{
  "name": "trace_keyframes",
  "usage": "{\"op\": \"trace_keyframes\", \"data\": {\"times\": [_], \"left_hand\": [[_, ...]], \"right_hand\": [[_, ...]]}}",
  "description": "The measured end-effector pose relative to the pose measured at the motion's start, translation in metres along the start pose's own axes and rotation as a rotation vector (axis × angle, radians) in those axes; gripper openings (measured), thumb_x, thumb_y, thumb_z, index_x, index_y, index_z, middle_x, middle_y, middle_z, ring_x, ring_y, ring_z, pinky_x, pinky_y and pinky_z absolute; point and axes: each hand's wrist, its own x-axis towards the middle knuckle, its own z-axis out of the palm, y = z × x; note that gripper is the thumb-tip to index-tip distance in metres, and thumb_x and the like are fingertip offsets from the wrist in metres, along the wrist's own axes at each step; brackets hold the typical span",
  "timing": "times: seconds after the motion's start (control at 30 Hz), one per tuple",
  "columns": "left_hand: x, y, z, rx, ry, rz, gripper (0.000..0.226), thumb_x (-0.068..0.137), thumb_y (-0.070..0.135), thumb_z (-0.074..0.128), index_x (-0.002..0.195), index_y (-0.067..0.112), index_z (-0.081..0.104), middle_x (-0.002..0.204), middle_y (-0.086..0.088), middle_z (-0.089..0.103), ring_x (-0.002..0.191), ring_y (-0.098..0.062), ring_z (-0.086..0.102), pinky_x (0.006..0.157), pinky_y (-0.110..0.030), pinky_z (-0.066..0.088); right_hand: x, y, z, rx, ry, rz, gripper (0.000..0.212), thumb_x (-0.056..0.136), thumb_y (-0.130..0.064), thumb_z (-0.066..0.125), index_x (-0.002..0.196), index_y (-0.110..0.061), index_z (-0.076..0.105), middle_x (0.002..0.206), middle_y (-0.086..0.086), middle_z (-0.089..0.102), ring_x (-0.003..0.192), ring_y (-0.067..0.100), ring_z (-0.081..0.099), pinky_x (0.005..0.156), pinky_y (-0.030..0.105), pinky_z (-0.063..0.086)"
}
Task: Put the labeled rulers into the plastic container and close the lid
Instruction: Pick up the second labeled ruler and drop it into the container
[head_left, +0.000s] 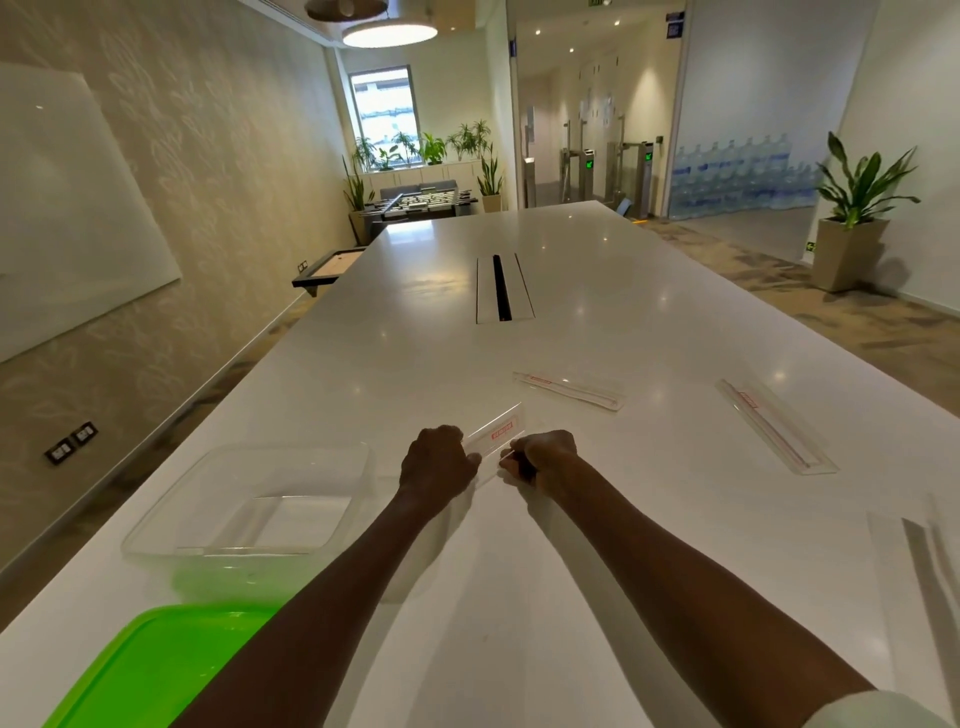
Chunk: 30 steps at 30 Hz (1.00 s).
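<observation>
Hands meet at the table's (571, 322) middle: left hand (439, 462) and right hand (545, 457) both pinch one clear ruler (496, 430), tilted up just right of the open container (249, 509). It looks light, stiff and slick, so edge pinches near its ends should hold best. Two more rulers (569, 389) lie flat farther right.

An office: long white meeting table (571, 291), wall whiteboard (67, 208), entry turnstiles (587, 176) beyond.
</observation>
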Motion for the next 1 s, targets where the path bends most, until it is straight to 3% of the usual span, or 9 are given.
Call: {"op": "trace_keyframes", "data": {"times": [0.17,0.23,0.33,0.43,0.53,0.6,0.67,0.83,1.0], "left_hand": [[0.001,0.004,0.0,-0.03,-0.046,-0.035,0.038,0.073,0.032,0.073,0.105,0.012,0.067,0.105,-0.009,0.069,0.092,-0.029,0.066,0.075,-0.033,0.054],[0.0,0.005,0.001,-0.047,-0.042,-0.051,0.038,0.071,0.033,0.076,0.104,0.015,0.069,0.103,-0.006,0.07,0.09,-0.027,0.066,0.074,-0.031,0.052],[-0.002,0.006,0.002,-0.056,-0.028,-0.05,0.039,0.069,0.034,0.079,0.103,0.018,0.07,0.099,-0.004,0.071,0.087,-0.025,0.067,0.07,-0.029,0.051],[-0.005,0.008,0.004,-0.043,-0.003,-0.047,0.037,0.068,0.038,0.08,0.099,0.02,0.071,0.094,-0.002,0.072,0.08,-0.02,0.065,0.064,-0.026,0.045],[-0.008,0.012,0.006,-0.05,0.032,-0.047,0.034,0.068,0.041,0.08,0.093,0.02,0.072,0.088,0.0,0.072,0.07,-0.017,0.061,0.06,-0.024,0.043],[-0.012,0.014,0.009,-0.058,0.071,-0.038,0.034,0.068,0.043,0.079,0.092,0.02,0.072,0.088,0.0,0.073,0.075,-0.019,0.065,0.06,-0.024,0.042],[-0.016,0.018,0.012,-0.076,0.119,-0.027,0.034,0.069,0.043,0.078,0.093,0.019,0.072,0.087,-0.001,0.074,0.082,-0.02,0.069,0.061,-0.025,0.043],[-0.032,0.034,0.017,-0.126,0.226,0.04,0.028,0.077,0.041,0.071,0.097,0.022,0.073,0.088,0.002,0.074,0.083,-0.019,0.07,0.06,-0.026,0.047],[-0.035,0.036,0.016,-0.197,0.2,0.089,0.026,0.08,0.045,0.063,0.094,0.025,0.073,0.086,0.004,0.075,0.081,-0.017,0.069,0.06,-0.024,0.044]], "right_hand": [[-0.006,-0.001,0.001,-0.122,0.102,-0.068,0.016,0.077,-0.001,0.078,0.088,0.005,0.068,0.078,0.019,0.069,0.057,0.026,0.07,0.039,0.027,0.053],[-0.007,-0.002,0.002,-0.13,0.098,-0.08,0.017,0.074,-0.001,0.08,0.083,0.004,0.066,0.079,0.019,0.067,0.059,0.028,0.069,0.042,0.029,0.055],[-0.008,-0.003,0.003,-0.167,0.066,-0.079,0.02,0.074,-0.003,0.08,0.079,-0.001,0.062,0.081,0.016,0.063,0.071,0.029,0.069,0.063,0.038,0.062],[-0.009,-0.003,0.003,-0.197,0.041,-0.078,0.022,0.077,-0.008,0.078,0.075,-0.004,0.056,0.09,0.017,0.063,0.068,0.026,0.063,0.051,0.031,0.055],[-0.009,-0.005,0.005,-0.216,0.012,-0.075,0.024,0.079,-0.014,0.077,0.085,-0.003,0.057,0.093,0.017,0.061,0.07,0.027,0.059,0.044,0.028,0.047],[-0.009,-0.007,0.008,-0.214,-0.015,-0.09,0.029,0.076,-0.02,0.079,0.086,-0.003,0.058,0.084,0.014,0.057,0.064,0.025,0.055,0.044,0.028,0.043],[-0.011,-0.008,0.012,-0.208,-0.023,-0.114,0.032,0.072,-0.023,0.082,0.072,-0.008,0.054,0.072,0.007,0.053,0.059,0.019,0.05,0.044,0.027,0.038],[-0.014,-0.013,0.014,-0.367,0.016,-0.164,0.026,0.057,-0.011,0.079,0.054,-0.01,0.052,0.058,0.002,0.052,0.051,0.014,0.051,0.04,0.019,0.036],[-0.015,-0.025,0.009,-0.53,-0.027,-0.204,0.02,0.055,-0.004,0.075,0.063,-0.006,0.056,0.064,0.005,0.056,0.057,0.017,0.056,0.046,0.023,0.042]]}}
